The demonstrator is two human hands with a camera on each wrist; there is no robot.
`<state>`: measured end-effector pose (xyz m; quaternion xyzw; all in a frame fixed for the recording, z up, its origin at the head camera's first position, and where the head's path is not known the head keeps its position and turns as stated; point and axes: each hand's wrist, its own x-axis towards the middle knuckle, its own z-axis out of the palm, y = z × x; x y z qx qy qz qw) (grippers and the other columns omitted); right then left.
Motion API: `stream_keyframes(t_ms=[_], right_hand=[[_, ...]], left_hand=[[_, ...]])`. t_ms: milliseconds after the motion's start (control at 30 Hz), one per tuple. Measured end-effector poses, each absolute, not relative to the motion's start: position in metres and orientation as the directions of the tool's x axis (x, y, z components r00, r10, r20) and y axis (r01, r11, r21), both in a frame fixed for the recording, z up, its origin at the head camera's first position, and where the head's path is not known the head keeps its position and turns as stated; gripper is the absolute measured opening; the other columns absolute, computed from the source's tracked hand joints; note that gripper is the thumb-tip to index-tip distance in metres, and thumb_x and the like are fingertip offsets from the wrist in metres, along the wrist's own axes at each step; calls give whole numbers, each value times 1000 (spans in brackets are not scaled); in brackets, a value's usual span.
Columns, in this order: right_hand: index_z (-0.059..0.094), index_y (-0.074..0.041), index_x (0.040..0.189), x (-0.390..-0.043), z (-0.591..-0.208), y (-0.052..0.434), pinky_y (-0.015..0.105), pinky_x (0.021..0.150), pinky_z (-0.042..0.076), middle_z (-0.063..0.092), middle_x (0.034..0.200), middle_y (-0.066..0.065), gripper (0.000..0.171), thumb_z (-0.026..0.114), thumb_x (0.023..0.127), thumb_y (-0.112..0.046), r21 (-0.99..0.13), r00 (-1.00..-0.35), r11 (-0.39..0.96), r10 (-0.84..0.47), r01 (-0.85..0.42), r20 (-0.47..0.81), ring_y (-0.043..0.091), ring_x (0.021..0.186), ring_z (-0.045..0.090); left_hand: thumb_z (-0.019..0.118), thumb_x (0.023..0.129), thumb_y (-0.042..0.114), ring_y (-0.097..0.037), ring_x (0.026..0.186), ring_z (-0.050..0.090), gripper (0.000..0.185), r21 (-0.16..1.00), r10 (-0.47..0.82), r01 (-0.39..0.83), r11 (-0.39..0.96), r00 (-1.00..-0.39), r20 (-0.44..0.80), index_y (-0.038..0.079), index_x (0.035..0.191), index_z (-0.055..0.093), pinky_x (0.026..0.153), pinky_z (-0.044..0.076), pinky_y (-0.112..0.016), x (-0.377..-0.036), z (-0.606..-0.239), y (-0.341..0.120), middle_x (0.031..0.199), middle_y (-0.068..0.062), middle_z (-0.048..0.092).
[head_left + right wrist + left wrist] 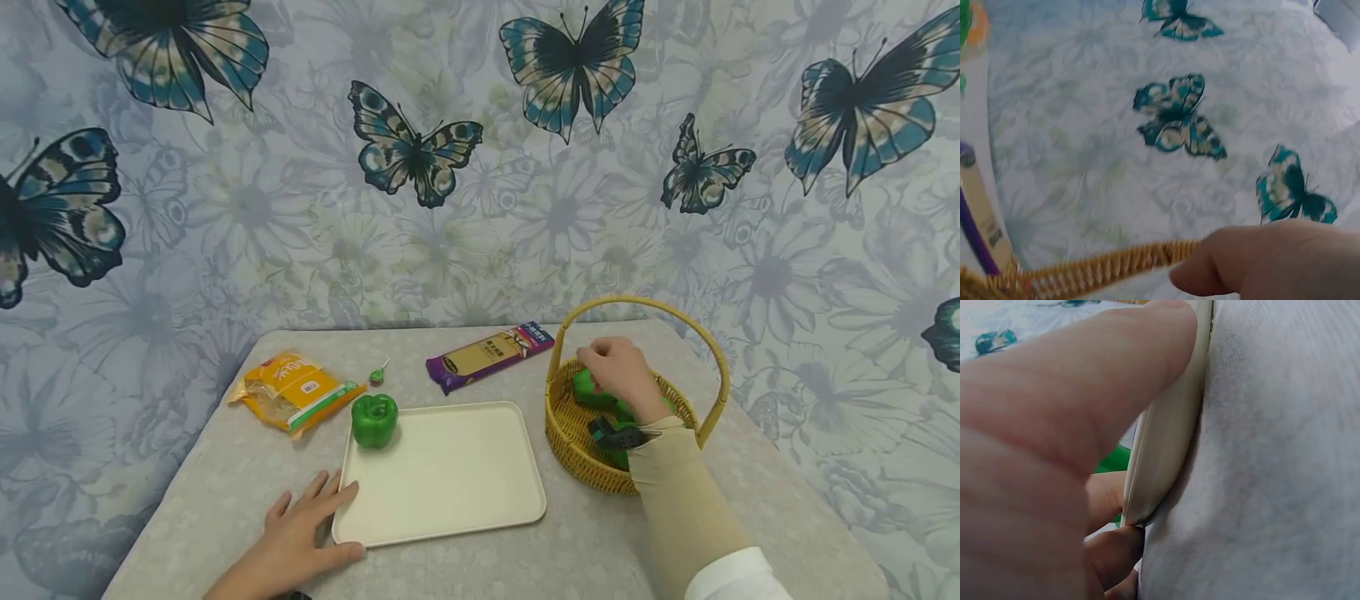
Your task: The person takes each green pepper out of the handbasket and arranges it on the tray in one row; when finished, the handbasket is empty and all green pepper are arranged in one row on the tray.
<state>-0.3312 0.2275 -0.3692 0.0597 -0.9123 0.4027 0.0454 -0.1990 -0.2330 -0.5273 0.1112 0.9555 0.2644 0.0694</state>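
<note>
My left hand (303, 533) lies at the near left corner of a cream tray (457, 475), thumb at the near edge and fingers along the left side. In the left wrist view the thumb (1147, 350) presses close along the tray's rim (1163, 447). A green bell pepper (373, 421) stands on the tray's far left corner. My right hand (618, 371) reaches into a yellow wicker basket (573, 454), its fingers bent over a green pepper (590, 389). More green shapes lie under the wrist, partly hidden. Only the thumb (1204, 275) side shows in the right wrist view.
An orange food bag (300, 390) lies at the table's left. Near it is a small green item (377, 376) with a thin pale stem. A purple and yellow packet (487, 357) lies behind the tray. The basket's tall handle (637, 300) arches over the right hand. A butterfly-patterned wall (300, 250) stands behind the table.
</note>
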Motion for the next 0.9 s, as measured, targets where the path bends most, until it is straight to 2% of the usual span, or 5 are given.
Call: stream_keyframes(t_ms=[167, 300, 500, 767, 900], right_hand=[[65, -11, 100, -353, -402, 264, 43, 58, 44, 64, 95, 14, 40, 45, 93, -45, -617, -961, 787, 176, 7, 214, 29, 72, 58], [62, -7, 114, -360, -430, 277, 56, 68, 38, 61, 107, 17, 51, 43, 92, -49, -534, -955, 837, 246, 123, 167, 41, 91, 54], [60, -4, 112, -361, -448, 280, 71, 82, 20, 59, 103, 21, 55, 43, 91, -51, -413, -968, 894, 232, 171, 101, 50, 102, 43], [57, -6, 118, -365, -452, 274, 66, 84, 19, 61, 107, 19, 56, 53, 85, -52, -459, -980, 884, 159, 87, 121, 45, 100, 47], [57, -10, 112, -367, -455, 271, 62, 86, 17, 61, 106, 15, 53, 56, 83, -54, -498, -985, 866, 113, 33, 130, 39, 95, 50]], left_hand=[[60, 69, 71, -43, 136, 14, 90, 551, 258, 173, 817, -963, -81, 19, 140, 44, 94, 0, -69, -198, -525, -232, 148, -19, 27], [61, 72, 68, -44, 136, 13, 86, 581, 274, 173, 795, -958, -90, 17, 140, 44, 93, -2, -69, -196, -526, -233, 147, -19, 29], [61, 71, 69, -42, 136, 13, 87, 575, 272, 172, 799, -958, -91, 19, 140, 43, 95, -2, -68, -196, -527, -231, 147, -19, 29], [61, 68, 71, -43, 136, 13, 90, 558, 253, 159, 815, -963, -96, 19, 140, 44, 94, -2, -69, -198, -523, -230, 148, -19, 27], [61, 69, 70, -43, 136, 13, 90, 561, 254, 160, 812, -963, -92, 19, 140, 44, 94, -2, -69, -198, -522, -230, 147, -20, 27]])
